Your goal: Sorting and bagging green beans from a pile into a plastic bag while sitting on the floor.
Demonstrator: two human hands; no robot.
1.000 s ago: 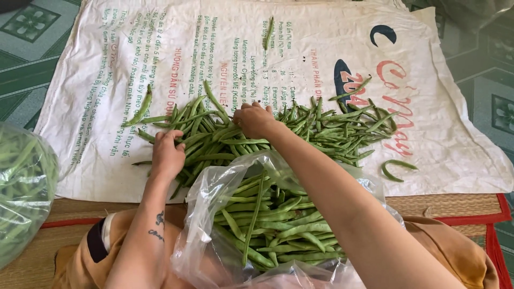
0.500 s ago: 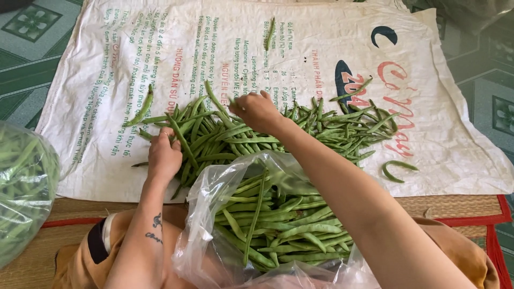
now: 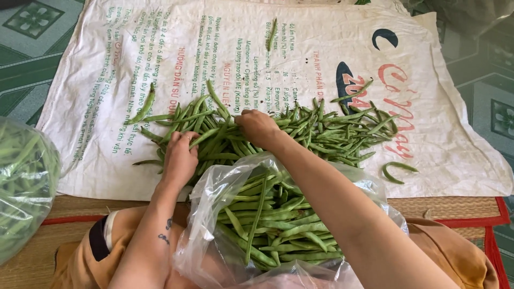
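1. Your left hand (image 3: pixel 179 160) sits at about 8 o'clock of the loose heap of long green beans (image 3: pixel 278 134). Its fingers are curled round a few pods, grasping them w/ the tips pointing to 12.
2. Your right hand (image 3: pixel 259 127) is at the heap's centre, fingers bent down onto the beans. It touches them, but a firm pinch vs. just resting on top: can't tell.
3. The heap lies on the white woven plastic sack w/ printed lettering (image 3: pixel 160 48), spread flat on the floor. It stretches from approx. 9 to 3 o'clock across the sack's near half.
4. Progress, as a judgement: the clear thin plastic bag in your lap (image 3: pixel 225 187), at 6 o'clock, looks a good part full of beans. A sizeable heap is still out on the sack, so roughly mid-way, w/ plenty left.
5. A second clear plastic bag stuffed with green beans (image 3: pixel 24 182) sits at 9 o'clock at the picture's edge; it looks packed.
6. Counts: 2 hands, 2 bags, 1 sack, 1 main heap (pods too many to count).
7. Strays apart from the heap: 1 single pod near the sack's top (image 3: pixel 272 33) at 12, 1 curved pod (image 3: pixel 396 170) at 4, 1 pod (image 3: pixel 145 104) at 10.
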